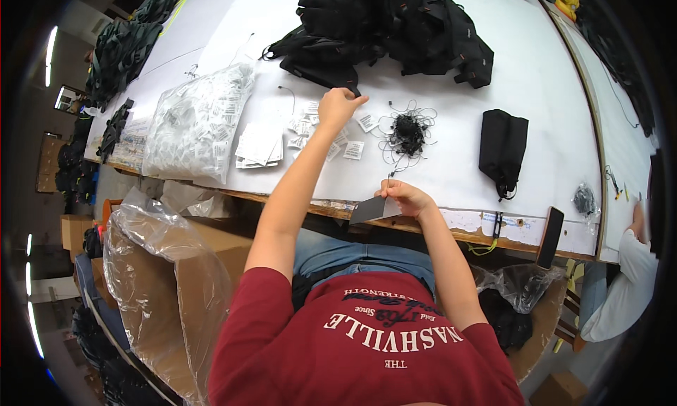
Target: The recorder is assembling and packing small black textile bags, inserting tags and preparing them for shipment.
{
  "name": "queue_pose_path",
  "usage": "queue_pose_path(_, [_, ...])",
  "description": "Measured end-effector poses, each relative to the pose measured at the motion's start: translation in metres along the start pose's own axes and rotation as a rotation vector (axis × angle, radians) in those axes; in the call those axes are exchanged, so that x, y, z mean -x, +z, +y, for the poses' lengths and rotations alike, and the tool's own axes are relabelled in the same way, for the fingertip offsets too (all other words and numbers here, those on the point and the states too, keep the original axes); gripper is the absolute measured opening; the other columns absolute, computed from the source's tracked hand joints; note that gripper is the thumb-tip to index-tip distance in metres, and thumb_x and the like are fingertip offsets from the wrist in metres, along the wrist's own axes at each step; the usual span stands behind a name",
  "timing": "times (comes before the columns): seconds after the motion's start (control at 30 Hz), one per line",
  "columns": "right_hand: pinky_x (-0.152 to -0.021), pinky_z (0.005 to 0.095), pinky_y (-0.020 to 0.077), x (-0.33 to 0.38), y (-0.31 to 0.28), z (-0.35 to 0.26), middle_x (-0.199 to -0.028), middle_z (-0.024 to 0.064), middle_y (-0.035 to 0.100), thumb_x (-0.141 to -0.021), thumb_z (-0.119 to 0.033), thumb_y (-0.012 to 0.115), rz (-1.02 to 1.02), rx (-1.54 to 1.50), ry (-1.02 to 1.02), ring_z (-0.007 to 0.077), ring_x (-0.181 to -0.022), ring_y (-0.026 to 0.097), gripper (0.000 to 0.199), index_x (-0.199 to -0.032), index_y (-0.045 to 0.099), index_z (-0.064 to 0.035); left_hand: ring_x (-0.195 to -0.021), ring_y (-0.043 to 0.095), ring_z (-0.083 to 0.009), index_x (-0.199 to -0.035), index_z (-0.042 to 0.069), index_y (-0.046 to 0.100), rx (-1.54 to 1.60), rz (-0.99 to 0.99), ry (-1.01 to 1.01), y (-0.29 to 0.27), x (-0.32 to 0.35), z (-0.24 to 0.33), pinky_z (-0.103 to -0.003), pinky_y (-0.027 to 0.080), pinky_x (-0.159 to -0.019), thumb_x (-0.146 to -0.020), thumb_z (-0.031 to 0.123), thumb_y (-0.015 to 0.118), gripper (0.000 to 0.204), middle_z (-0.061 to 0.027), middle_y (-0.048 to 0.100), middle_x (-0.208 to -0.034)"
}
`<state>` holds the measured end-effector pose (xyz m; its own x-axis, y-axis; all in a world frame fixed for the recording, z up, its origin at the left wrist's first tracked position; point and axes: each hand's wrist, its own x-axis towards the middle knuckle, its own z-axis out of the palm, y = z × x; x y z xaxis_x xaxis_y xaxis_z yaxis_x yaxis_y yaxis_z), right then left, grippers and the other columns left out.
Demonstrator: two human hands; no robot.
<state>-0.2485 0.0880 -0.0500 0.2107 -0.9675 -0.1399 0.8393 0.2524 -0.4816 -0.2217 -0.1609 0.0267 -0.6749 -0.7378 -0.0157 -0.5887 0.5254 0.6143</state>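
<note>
My left hand (pixel 340 108) reaches far over the white table, its fingers closed on the tip of a black fabric bag (pixel 331 53) in the pile. Near the table's front edge my right hand (pixel 404 196) pinches a dark grey hang tag (pixel 370 209), with a thin black cord rising from the fingers. Just beyond that hand lies a tangle of black string loops (pixel 409 134). Small white labels (pixel 354 150) are scattered below my left wrist, beside a stack of white cards (pixel 259 146).
A clear plastic bag (pixel 201 124) full of white labels stands at left. To the right lie a black pouch (pixel 503 148) and a phone (pixel 550 237) at the table edge. Plastic-lined cardboard boxes (pixel 201 265) flank me. Another person's sleeve (pixel 620 293) shows at far right.
</note>
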Motion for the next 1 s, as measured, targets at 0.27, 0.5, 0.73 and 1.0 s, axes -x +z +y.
queue_pose_path(0.27, [-0.054,0.0182,0.0361,0.013,0.057,-0.009,-0.077,-0.0023,0.062,-0.083,-0.017,0.067,0.363,0.100,-0.128,0.0029,-0.066,0.052,0.009,-0.084,0.064,-0.0078,-0.064,0.054,-0.0135,-0.085,0.001,0.066,0.588,0.291,0.082,-0.002,0.065,0.008,-0.026,0.043,-0.062,-0.077,0.016,0.071,0.018,-0.0053,0.061,-0.080])
queue_pose_path(0.5, [-0.045,0.0209,0.0235,0.020,0.106,-0.034,-0.052,-0.0084,0.046,-0.082,-0.015,0.068,0.815,0.850,-0.470,0.0005,-0.048,0.034,0.014,-0.078,0.067,-0.0016,-0.067,0.050,-0.0028,-0.106,0.000,0.067,1.031,-0.259,0.018,-0.034,0.160,0.033,-0.018,0.039,-0.059,-0.084,0.008,0.065,0.023,0.0014,0.063,-0.077])
queue_pose_path(0.73, [-0.043,0.0272,0.0285,0.032,0.132,-0.040,-0.045,0.0013,0.042,-0.075,-0.017,0.068,1.020,1.250,-0.439,0.0100,-0.041,0.036,0.011,-0.079,0.069,-0.0075,-0.070,0.056,-0.0058,-0.106,-0.001,0.067,1.108,-0.375,-0.022,-0.026,0.170,0.036,-0.019,0.043,-0.063,-0.084,0.007,0.066,0.024,-0.0028,0.066,-0.080])
queue_pose_path(1.0, [-0.054,0.0345,0.0461,0.035,0.147,-0.026,-0.063,0.0101,0.061,-0.073,-0.020,0.065,0.985,1.510,-0.333,0.0267,-0.057,0.060,0.014,-0.082,0.070,-0.0110,-0.060,0.046,-0.0016,-0.085,-0.002,0.069,0.786,-0.227,-0.002,-0.023,0.189,0.027,-0.018,0.034,-0.052,-0.080,0.006,0.068,0.009,0.0029,0.058,-0.068])
